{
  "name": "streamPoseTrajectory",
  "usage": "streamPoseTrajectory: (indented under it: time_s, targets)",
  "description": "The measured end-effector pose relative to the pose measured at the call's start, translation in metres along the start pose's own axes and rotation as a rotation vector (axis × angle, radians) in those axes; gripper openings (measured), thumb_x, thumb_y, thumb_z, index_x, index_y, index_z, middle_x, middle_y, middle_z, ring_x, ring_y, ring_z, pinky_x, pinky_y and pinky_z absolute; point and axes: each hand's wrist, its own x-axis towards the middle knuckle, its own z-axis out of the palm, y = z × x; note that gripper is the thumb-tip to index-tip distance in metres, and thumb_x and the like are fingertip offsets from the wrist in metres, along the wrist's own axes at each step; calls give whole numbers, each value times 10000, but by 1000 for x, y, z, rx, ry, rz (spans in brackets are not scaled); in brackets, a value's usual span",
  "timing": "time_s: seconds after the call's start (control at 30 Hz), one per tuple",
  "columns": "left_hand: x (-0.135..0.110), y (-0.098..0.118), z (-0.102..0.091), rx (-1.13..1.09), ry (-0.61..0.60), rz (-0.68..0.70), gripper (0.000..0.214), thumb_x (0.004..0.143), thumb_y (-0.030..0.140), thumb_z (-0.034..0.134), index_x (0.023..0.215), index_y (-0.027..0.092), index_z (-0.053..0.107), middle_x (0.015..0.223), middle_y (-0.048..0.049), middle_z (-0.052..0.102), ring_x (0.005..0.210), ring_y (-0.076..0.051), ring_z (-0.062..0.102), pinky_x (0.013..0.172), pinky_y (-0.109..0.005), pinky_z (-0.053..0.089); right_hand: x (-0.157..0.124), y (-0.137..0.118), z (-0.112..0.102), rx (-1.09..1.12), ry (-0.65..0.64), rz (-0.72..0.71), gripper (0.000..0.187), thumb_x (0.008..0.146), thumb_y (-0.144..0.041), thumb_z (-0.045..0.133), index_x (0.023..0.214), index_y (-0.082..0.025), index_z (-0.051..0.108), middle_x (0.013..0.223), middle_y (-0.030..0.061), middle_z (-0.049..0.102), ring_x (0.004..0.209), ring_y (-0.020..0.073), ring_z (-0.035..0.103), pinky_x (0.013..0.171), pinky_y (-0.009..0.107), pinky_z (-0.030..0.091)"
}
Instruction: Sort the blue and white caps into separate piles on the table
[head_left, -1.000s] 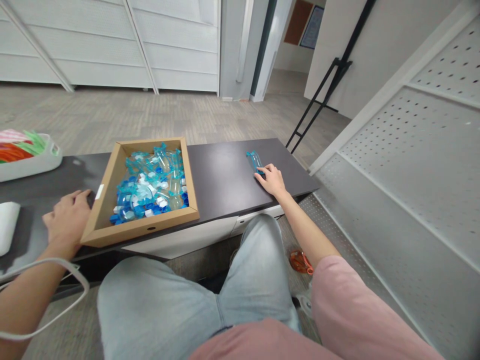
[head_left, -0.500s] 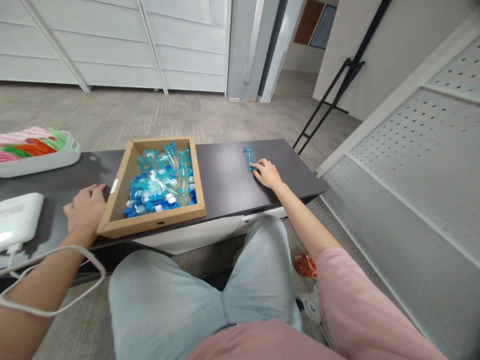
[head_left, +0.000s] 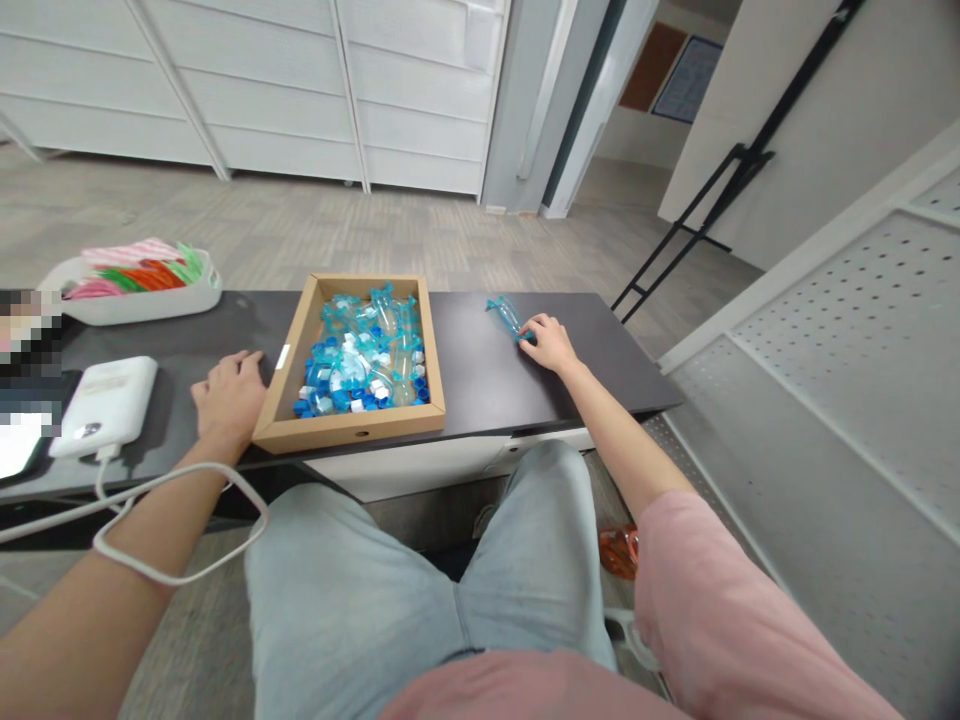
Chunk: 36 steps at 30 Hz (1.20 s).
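On the right part of the dark table, my right hand [head_left: 550,343] pinches the near end of a clear, candy-shaped plastic container [head_left: 504,314] with turquoise frilled ends. The container lies slanted on the tabletop, its far end pointing away to the left. My left hand [head_left: 229,402] rests on the table beside the left wall of a cardboard box [head_left: 358,433], fingers stretched out and nothing seen in them. Inside the box are several similar candy-shaped containers [head_left: 405,345] in a heap, mixed with small blue and white caps [head_left: 371,398].
To the left, a white basket [head_left: 154,307] holds pink, green and orange items. A white power device [head_left: 109,405] with a cable [head_left: 187,578] crossing my left forearm lies near a blurred-out patch. A perforated white panel [head_left: 840,360] stands at right.
My view has turned left, so everything sits further right. The candy-shaped container has tilted, its near end swinging to the right with my right hand. My left hand stays beside the box.
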Motion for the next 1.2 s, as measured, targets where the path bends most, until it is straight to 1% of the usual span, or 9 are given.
streamPoseTrajectory:
  time_s: [0.1,0.27,0.43,0.53,0.63,0.8,0.97,1.1,1.2]
  targets:
    - [-1,1,0,-10,10,0,698,1183,325,310,1790,95,567,1909,-285,488,1752,-454,472,1406,-690,404,-2,21,-9,14,-31,-43,302,1055,-250,705,1270,-258,916,1591,163,744,1478,405,622,1269,602,550]
    - [-2,2,0,-22,10,11,736,1171,343,297,1786,39,562,1906,-306,477,1737,-495,470,1402,-725,397,-6,38,-16,21,63,167,371,1088,-274,640,1284,-278,954,1609,186,721,1549,427,586,1290,651,544]
    - [-1,1,1,-15,15,5,720,1170,303,295,1780,40,574,1897,-315,487,1744,-492,475,1397,-730,408,-20,16,-13,58,113,219,446,1157,-506,660,1453,-279,904,1547,203,741,1478,449,646,1269,661,557]
    - [-2,1,1,-6,24,10,697,1176,305,333,1777,52,580,1891,-317,498,1738,-483,491,1395,-721,421,-29,-4,-11,77,34,175,530,1138,-610,726,1539,-293,863,1537,185,748,1399,417,728,1254,631,580]
    - [-2,2,0,4,21,3,687,1185,320,345,1775,66,589,1887,-308,509,1737,-469,500,1402,-700,425,-32,-16,-10,80,-72,135,528,1138,-624,741,1541,-308,868,1617,163,731,1434,398,741,1287,610,567]
    - [-2,3,-1,8,13,3,708,1189,357,329,1781,58,577,1885,-316,505,1749,-475,484,1414,-704,407,-16,-18,-13,49,-147,176,549,1235,-554,563,1670,-318,802,1737,161,684,1613,394,642,1364,591,514]
    - [-2,1,0,12,13,1,706,1187,355,312,1788,98,579,1898,-289,505,1746,-466,489,1415,-687,409,12,-15,-13,2,-160,275,602,1257,-529,454,1754,-336,735,1783,167,643,1627,404,606,1393,601,482]
    - [-2,0,1,-1,29,6,689,1178,334,335,1781,108,582,1884,-297,517,1725,-470,506,1391,-700,423,29,-8,-9,20,-121,288,579,1235,-528,488,1697,-332,778,1745,183,660,1602,430,602,1380,637,479]
    - [-2,0,1,-14,24,15,687,1182,339,355,1782,86,575,1872,-322,515,1707,-492,511,1370,-717,431,35,-12,-7,37,12,300,561,1190,-524,587,1659,-290,786,1733,220,651,1601,489,567,1366,720,439]
